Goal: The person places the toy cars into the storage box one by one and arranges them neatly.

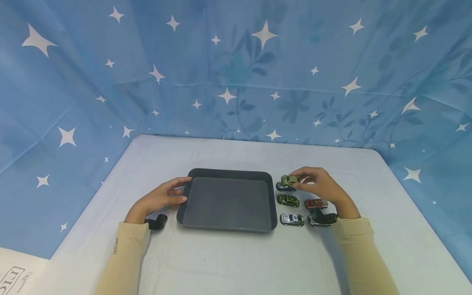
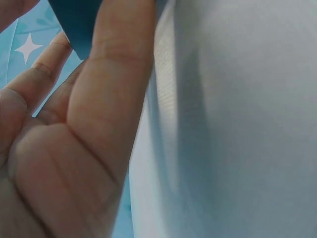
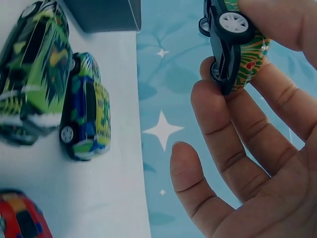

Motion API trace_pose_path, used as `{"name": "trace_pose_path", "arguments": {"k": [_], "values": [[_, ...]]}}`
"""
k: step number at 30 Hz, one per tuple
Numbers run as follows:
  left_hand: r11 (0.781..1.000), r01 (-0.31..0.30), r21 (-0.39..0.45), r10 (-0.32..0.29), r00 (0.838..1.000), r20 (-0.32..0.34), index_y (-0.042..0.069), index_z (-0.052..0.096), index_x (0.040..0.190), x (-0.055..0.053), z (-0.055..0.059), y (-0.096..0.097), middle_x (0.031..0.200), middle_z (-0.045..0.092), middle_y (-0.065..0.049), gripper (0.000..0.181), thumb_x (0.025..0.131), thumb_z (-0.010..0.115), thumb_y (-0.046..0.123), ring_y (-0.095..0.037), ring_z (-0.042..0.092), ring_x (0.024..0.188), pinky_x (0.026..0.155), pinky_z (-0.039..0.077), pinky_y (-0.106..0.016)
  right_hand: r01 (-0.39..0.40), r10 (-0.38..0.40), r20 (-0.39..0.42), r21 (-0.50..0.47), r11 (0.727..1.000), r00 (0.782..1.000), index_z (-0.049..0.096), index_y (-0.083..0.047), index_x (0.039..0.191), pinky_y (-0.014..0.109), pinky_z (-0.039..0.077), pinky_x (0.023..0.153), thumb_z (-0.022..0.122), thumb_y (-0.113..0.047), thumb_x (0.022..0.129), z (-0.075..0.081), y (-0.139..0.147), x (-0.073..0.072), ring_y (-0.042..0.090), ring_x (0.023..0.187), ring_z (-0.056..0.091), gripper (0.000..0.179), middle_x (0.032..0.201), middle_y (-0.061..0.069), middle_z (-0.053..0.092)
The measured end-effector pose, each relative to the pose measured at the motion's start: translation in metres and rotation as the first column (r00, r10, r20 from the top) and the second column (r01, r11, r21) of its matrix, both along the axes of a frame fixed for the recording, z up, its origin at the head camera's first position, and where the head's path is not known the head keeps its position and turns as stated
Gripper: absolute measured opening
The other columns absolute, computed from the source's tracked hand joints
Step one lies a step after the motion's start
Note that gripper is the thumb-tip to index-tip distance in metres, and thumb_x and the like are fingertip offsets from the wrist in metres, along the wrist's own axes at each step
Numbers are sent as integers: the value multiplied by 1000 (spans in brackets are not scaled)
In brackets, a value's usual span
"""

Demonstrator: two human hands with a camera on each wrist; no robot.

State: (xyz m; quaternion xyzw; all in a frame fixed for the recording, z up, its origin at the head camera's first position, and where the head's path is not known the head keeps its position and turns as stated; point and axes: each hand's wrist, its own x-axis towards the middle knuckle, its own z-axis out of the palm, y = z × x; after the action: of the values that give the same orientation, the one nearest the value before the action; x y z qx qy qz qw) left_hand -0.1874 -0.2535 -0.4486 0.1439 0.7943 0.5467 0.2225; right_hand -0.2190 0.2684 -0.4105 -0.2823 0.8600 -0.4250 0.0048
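Note:
My right hand (image 1: pixel 317 180) pinches a small green patterned toy car (image 1: pixel 289 180) between thumb and fingers, beyond the tray's right rim. In the right wrist view this toy car (image 3: pixel 253 62) is tipped, with its wheels and dark underside showing. It overlaps a blue toy car (image 1: pixel 281 187) in the head view. My left hand (image 1: pixel 156 198) rests at the left rim of a dark grey tray (image 1: pixel 183 209), thumb and fingers spread and fairly straight. Only a corner of the tray (image 2: pixel 79 29) shows between the fingers in the left wrist view.
Right of the tray stand a green toy car (image 1: pixel 288 200), a red toy car (image 1: pixel 316 203), a silver toy car (image 1: pixel 292 219) and another toy car (image 1: pixel 314 222), partly hidden by the right wrist's dark device. A blue star-patterned cloth (image 1: pixel 236 61) hangs behind the white table (image 1: pixel 236 262).

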Motion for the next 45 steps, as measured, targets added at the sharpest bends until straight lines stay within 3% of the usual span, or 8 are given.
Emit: {"name": "trace_pose_path", "arguments": {"k": [17, 34, 45], "values": [[999, -17, -31, 17, 1000, -10, 3, 31, 169, 1, 0, -1, 174, 18, -33, 75, 107, 71, 16, -60, 26, 155, 113, 49, -61, -32, 33, 35, -28, 999, 999, 75, 7, 125, 32, 60, 90, 77, 3, 97, 2, -26, -2, 11, 102, 68, 29, 120, 20, 76], [1000, 12, -5, -12, 1000, -19, 2, 28, 170, -3, -3, -1, 176, 14, -31, 76, 108, 70, 13, -59, 23, 156, 113, 49, -61, -84, 86, 40, -39, 996, 996, 74, 7, 126, 39, 61, 91, 76, 3, 98, -1, -54, -10, 22, 104, 70, 28, 122, 20, 74], [1000, 9, 14, -9, 1000, -6, 1, 28, 170, -3, -3, -2, 177, 14, -30, 76, 107, 70, 12, -58, 22, 157, 114, 47, -61, -106, 110, 75, -57, 993, 991, 74, 7, 124, 44, 60, 91, 76, 1, 98, -1, -75, -14, 21, 101, 68, 27, 122, 20, 73]]}}
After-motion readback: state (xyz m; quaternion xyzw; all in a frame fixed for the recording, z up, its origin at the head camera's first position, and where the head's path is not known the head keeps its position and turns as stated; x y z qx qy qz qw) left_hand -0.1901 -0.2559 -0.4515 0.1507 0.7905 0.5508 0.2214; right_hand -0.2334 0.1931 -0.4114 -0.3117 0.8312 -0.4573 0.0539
